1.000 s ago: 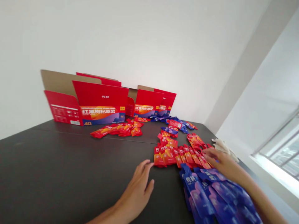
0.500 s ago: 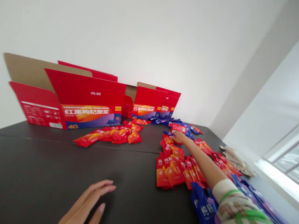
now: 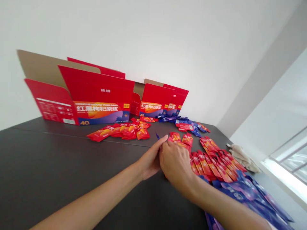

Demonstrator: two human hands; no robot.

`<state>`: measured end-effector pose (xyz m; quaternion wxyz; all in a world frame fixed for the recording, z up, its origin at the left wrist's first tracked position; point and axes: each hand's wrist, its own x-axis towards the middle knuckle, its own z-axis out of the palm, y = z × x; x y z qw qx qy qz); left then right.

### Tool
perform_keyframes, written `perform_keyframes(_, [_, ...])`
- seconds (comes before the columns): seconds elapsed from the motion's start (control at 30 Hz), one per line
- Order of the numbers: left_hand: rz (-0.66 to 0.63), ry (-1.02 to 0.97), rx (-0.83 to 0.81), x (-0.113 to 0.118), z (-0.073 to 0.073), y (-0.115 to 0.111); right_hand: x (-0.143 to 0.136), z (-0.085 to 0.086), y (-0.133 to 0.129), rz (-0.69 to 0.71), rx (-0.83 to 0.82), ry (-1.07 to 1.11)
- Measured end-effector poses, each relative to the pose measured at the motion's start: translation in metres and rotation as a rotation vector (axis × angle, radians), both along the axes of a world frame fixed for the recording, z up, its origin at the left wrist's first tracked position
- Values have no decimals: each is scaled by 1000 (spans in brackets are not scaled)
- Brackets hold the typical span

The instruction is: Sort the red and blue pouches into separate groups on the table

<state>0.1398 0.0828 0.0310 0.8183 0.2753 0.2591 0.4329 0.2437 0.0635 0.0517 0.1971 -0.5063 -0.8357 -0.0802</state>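
Note:
My left hand and my right hand are pressed together over the middle of the table, both closed. The tip of a slim dark blue object pokes out just past my left fingers; the rest of it is hidden in the grip, so its kind cannot be told. Behind and to the right of my hands lie red-orange pouches, some partly covered by my right hand. A row of more red pouches leans together at the right, with large blue-purple pouches below my right forearm.
Open red cartons, a large one and smaller ones, stand along the wall on the dark table. Red pouches lie before the large carton. Mixed blue pouches are piled farther back. A beige cloth lies at the right edge.
My right hand has drawn back from the far pouches toward me with the slim blue object. My left hand has reached forward and right to meet it. The view has shifted slightly.

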Motion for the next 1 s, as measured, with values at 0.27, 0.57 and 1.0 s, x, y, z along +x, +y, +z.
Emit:
perform_keyframes(0.27, [291,75,-172,-25,-27,13,66,39,85,174,-480,-74])
perform_keyframes(0.57, [238,5,-162,-20,-65,33,123,-16,270,-367,-183,-234])
perform_keyframes(1.0, [255,-59,-165,-16,-71,33,86,-62,325,-253,-115,-361])
